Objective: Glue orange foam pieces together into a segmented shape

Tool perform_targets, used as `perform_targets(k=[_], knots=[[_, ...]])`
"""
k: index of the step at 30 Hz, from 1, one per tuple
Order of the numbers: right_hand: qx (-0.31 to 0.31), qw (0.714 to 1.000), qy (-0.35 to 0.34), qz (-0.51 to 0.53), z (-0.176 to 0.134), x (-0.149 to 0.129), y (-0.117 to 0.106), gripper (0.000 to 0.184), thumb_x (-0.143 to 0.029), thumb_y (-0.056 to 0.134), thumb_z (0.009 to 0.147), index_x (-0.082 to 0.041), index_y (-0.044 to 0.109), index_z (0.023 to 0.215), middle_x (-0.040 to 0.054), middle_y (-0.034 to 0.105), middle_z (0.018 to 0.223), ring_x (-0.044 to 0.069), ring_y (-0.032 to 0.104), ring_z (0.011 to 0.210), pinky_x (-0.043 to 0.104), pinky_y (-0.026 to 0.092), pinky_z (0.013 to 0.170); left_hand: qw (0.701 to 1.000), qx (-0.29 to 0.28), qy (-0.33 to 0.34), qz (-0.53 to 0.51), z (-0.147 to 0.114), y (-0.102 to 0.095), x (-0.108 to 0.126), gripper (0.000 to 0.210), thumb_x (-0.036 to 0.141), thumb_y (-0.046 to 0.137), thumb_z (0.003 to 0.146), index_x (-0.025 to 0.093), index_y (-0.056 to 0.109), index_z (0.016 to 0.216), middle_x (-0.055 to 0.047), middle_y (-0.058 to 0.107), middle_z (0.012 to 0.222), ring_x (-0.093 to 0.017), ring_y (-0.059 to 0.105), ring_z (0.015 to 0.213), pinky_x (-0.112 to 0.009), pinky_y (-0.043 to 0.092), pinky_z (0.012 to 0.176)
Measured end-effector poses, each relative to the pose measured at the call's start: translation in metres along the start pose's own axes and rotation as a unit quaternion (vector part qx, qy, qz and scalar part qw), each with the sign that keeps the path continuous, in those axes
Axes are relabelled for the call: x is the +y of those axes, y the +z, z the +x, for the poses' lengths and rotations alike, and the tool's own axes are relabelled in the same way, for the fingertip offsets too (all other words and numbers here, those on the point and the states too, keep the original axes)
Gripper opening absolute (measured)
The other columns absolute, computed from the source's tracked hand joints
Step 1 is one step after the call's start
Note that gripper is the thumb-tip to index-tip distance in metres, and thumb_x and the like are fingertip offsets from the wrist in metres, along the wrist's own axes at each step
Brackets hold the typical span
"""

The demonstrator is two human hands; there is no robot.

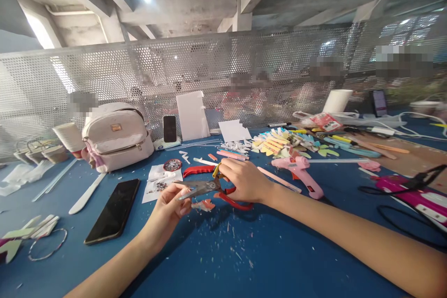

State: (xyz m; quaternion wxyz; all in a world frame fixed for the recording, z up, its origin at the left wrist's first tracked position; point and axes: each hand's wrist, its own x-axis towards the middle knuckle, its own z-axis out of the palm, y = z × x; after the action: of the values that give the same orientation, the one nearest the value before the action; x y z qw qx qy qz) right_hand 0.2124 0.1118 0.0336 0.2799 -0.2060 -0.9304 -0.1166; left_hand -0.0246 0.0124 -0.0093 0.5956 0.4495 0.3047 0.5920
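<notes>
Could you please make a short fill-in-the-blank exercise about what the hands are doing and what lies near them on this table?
1. The right hand grips scissors with ____ handles.
2. The left hand holds a small paper piece at the scissors' ____.
3. The black phone lies flat to the ____ of the left hand.
4. The glue gun beyond the right hand is ____ in colour.

Missing words: red; blades; left; pink

- Right hand (244, 179) grips red-handled metal scissors (209, 188), blades pointing left.
- Left hand (172, 205) pinches a small pink-and-white paper scrap (204, 205) beneath the blades.
- Blue counter (223, 251) carries a black smartphone (113, 210), pink glue gun (300, 172), beige backpack (117, 137).
</notes>
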Motion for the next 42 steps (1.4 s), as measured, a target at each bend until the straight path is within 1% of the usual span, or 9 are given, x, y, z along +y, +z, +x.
perform_targets(k=[3,9,13,21,28,31,36,42], knots=[[-0.004,1.0,-0.006,-0.008,0.0,-0.006,-0.001,0.07,-0.079,0.029,0.094,-0.017,0.058,0.079,0.0091,0.063,0.078,0.021,0.056,0.07,0.03,0.03,0.054,1.0,-0.007,-0.007,0.005,0.0,0.003,-0.001,0.017,0.029,0.064,0.096,0.014,0.062,0.089,0.007,0.055,0.068,-0.007,0.052,0.054,-0.021,0.048,0.054],[-0.012,1.0,-0.015,-0.018,0.001,-0.009,-0.001,0.071,-0.077,0.025,0.095,-0.017,0.058,0.077,0.0091,0.063,0.077,0.021,0.054,0.069,0.03,0.026,0.054,1.0,-0.023,-0.013,0.0,0.001,0.005,-0.002,0.015,0.027,0.065,0.095,0.014,0.062,0.088,0.008,0.052,0.064,-0.006,0.05,0.051,-0.02,0.048,0.053],[-0.017,1.0,-0.017,-0.02,0.0,-0.008,-0.001,0.069,-0.076,0.026,0.096,-0.018,0.057,0.076,0.0084,0.062,0.076,0.02,0.053,0.067,0.031,0.026,0.054,0.999,-0.029,-0.014,-0.005,0.0,0.005,-0.002,0.014,0.024,0.066,0.094,0.014,0.061,0.087,0.008,0.054,0.065,-0.006,0.051,0.051,-0.02,0.048,0.054],[-0.026,0.999,-0.021,-0.023,0.0,-0.008,-0.002,0.064,-0.071,0.029,0.098,-0.018,0.056,0.076,0.0082,0.062,0.076,0.019,0.051,0.067,0.031,0.026,0.055,0.999,-0.037,-0.014,-0.002,0.0,0.007,-0.001,0.014,0.024,0.066,0.094,0.014,0.061,0.086,0.007,0.055,0.067,-0.006,0.052,0.053,-0.021,0.049,0.054],[-0.024,0.999,-0.027,-0.024,0.0,-0.008,-0.002,0.07,-0.075,0.02,0.097,-0.018,0.057,0.076,0.0086,0.062,0.076,0.019,0.051,0.068,0.031,0.027,0.054,0.999,-0.042,-0.018,0.012,-0.001,0.006,0.0,0.014,0.025,0.066,0.095,0.014,0.061,0.088,0.006,0.057,0.07,-0.007,0.053,0.055,-0.021,0.05,0.056],[-0.024,0.999,-0.028,-0.022,0.0,-0.007,0.0,0.072,-0.076,0.018,0.097,-0.018,0.056,0.075,0.0087,0.062,0.075,0.02,0.052,0.068,0.031,0.028,0.055,0.999,-0.047,-0.012,0.014,-0.001,0.006,0.0,0.015,0.026,0.066,0.094,0.014,0.061,0.086,0.006,0.057,0.071,-0.007,0.053,0.056,-0.021,0.049,0.056],[-0.027,0.999,-0.025,-0.02,-0.002,-0.005,0.003,0.073,-0.075,0.016,0.098,-0.018,0.056,0.075,0.0097,0.063,0.075,0.02,0.052,0.067,0.031,0.027,0.055,0.998,-0.053,-0.007,0.017,-0.001,0.003,-0.002,0.017,0.026,0.066,0.094,0.014,0.061,0.085,0.005,0.059,0.074,-0.007,0.055,0.058,-0.022,0.051,0.057],[-0.038,0.999,-0.022,-0.013,-0.003,-0.002,0.005,0.073,-0.075,0.018,0.098,-0.018,0.057,0.074,0.0101,0.063,0.074,0.02,0.051,0.066,0.031,0.028,0.055,0.999,-0.051,-0.004,0.018,-0.001,-0.005,-0.008,0.017,0.03,0.065,0.095,0.014,0.062,0.091,0.002,0.062,0.081,-0.008,0.058,0.063,-0.024,0.052,0.06]])
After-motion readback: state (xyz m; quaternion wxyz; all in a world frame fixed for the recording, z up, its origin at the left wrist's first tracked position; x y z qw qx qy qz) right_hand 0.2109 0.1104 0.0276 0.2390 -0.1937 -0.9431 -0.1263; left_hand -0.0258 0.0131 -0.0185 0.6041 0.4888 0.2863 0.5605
